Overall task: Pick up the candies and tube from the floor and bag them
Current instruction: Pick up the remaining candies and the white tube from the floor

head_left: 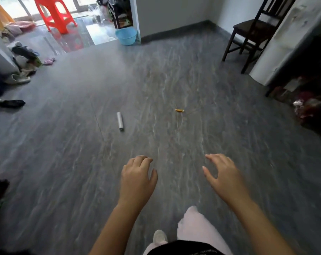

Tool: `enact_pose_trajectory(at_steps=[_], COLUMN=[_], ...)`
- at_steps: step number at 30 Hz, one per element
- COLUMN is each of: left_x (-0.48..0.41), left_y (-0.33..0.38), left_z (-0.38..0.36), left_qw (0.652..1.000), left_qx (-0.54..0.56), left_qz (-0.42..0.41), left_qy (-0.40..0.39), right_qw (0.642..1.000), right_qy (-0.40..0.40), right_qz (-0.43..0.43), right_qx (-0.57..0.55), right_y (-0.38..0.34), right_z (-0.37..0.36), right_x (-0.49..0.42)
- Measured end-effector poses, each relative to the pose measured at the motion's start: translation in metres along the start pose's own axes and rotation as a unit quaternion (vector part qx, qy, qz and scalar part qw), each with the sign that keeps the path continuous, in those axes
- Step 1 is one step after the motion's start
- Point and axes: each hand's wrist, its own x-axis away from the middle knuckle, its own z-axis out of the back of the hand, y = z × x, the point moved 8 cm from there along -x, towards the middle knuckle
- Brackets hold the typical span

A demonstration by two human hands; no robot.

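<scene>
on the grey streaked floor [64,162], well ahead of both hands, lie 2 of the task's things. 1 is a silver tube [120,121] on its side, its length running away from the camera. the other is 1 candy [179,110] in a gold twist wrapper, to the right of the tube and well apart from it. any print on the tube or the wrapper is too small and blurred to read.

the left hand [137,179] hangs palm down above the floor, fingers loosely curled, holding nothing. the right hand [224,175] is beside it, palm down, fingers spread and relaxed, with nothing in it. both hands are well short of the tube and the candy.

between the forearms, low in view, are a pale pink trouser leg [196,227] and a light shoe [160,236].

far back on the left stands a red plastic stool [55,13], with a light blue basin [126,35] at the foot of a white wall corner. a dark wooden chair [247,32] stands at the right beside a white cloth [292,39]. at the left edge lie a pale slipper [18,79] and a black item [11,103] near scattered clothes.
</scene>
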Motion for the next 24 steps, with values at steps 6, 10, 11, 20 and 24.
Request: enact_pose_trajectory(at_steps=[6,10,11,20,24], left_x=[-0.145,-0.253,-0.277,-0.448,-0.531], left_y=[-0.021,-0.032,-0.037,-0.103,-0.159], left_z=[-0.036,-0.042,-0.038,-0.043,-0.08], left_qw=[1.0,0.999,0.999,0.995,0.996], left_qx=[-0.006,-0.032,-0.039,-0.042,-0.022], left_qz=[0.014,0.027,0.033,0.09,0.089], left_qy=[0.011,0.008,0.013,0.03,0.009], right_qw=[1.0,0.998,0.997,0.994,0.991], right_qy=[-0.02,-0.059,-0.063,-0.096,-0.123], right_qz=[-0.018,-0.003,-0.003,0.023,0.007], right_qx=[-0.007,-0.033,-0.041,-0.045,-0.05], right_y=[0.038,0.046,0.045,0.018,0.011], right_z=[-0.032,-0.048,-0.048,-0.085,-0.145], right_x=[-0.155,-0.275,-0.303,-0.503,-0.58])
